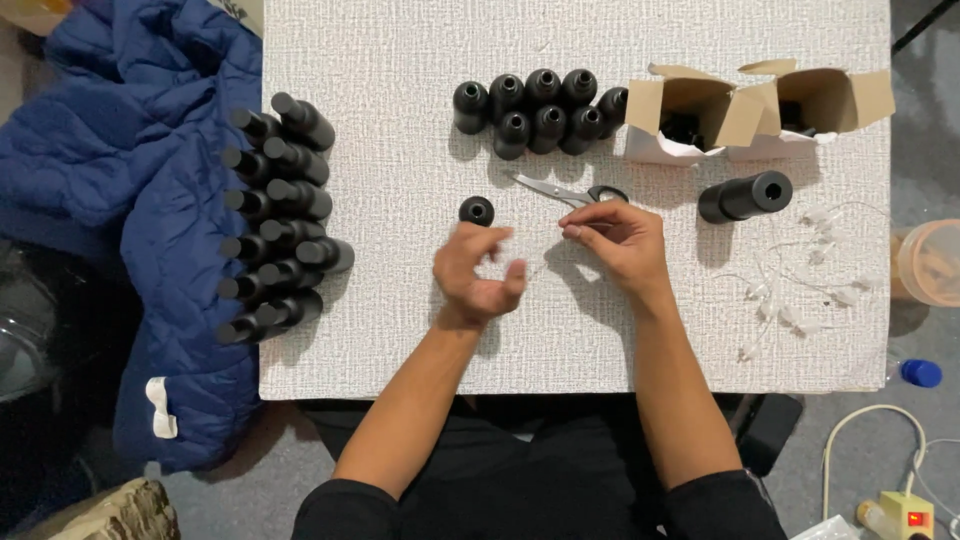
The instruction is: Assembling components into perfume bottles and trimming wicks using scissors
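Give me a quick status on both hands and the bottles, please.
Left hand curled, nothing clearly held, beside a lone black bottle. Right hand pinching something small and pale, not identifiable. Scissors lying just beyond the right fingers.

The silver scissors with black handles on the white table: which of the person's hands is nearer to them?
Right. The right hand lies just below the scissors, fingertips almost at the handles; the left hand is farther, lower left.

Left hand (475,270) curled near lone black bottle (477,210); right hand (615,238) pinching beside scissors (570,192).
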